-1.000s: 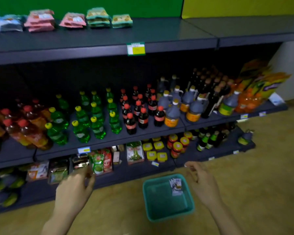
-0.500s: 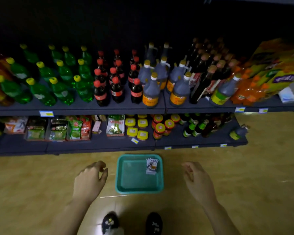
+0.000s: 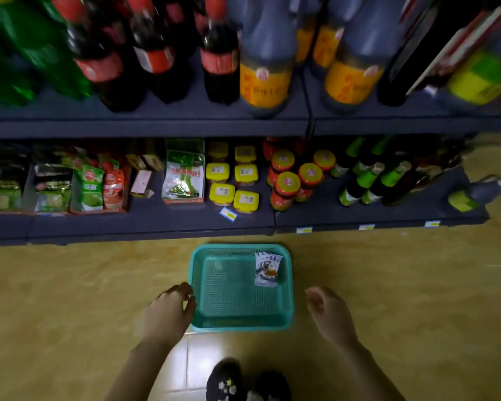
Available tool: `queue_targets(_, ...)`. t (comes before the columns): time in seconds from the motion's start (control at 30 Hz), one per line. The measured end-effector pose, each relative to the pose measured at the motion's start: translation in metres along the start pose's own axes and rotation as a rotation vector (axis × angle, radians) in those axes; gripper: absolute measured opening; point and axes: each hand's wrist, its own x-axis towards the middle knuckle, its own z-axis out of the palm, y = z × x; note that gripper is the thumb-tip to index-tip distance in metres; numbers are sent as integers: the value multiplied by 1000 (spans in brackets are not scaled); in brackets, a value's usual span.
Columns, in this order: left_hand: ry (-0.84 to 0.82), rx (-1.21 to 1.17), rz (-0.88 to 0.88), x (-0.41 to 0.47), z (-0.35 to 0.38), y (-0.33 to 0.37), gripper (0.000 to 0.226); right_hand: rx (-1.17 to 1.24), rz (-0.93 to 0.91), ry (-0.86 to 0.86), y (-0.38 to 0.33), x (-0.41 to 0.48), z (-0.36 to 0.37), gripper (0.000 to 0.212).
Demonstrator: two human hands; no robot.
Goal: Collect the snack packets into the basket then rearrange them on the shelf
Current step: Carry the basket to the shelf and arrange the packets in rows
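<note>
Teal plastic mesh basket [image 3: 242,324] sits on the tan floor [image 3: 70,299] with an empty hand on each side.
One white-and-blue snack packet [image 3: 267,269] lies in the basket's far right corner. The left hand [image 3: 168,314] has loosely curled fingers and grips nothing; its fingertips are at the basket's left rim, contact unclear. The right hand [image 3: 329,314] is also relaxed and empty, just right of the basket and apart from it. Green and red snack pouches [image 3: 96,185] stand on the dark lower shelf [image 3: 156,224] behind.

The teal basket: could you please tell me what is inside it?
White-and-blue snack packets lie in the far right corner of the teal plastic mesh basket; how many are stacked is hidden.
</note>
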Motion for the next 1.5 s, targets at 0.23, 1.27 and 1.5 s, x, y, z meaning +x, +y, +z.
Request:
queue_targets(0.23, -45, 17, 40, 124, 167, -31, 20, 84, 36, -97, 110, 135, 159, 21)
queue_targets(1.27, -278, -657, -63, 309, 423, 33, 94, 983, 214, 154, 179, 235, 219, 37)
queue_targets(1.5, -264, -685, -235, 325, 445, 59, 69, 958, 205, 175, 206, 228, 211, 36)
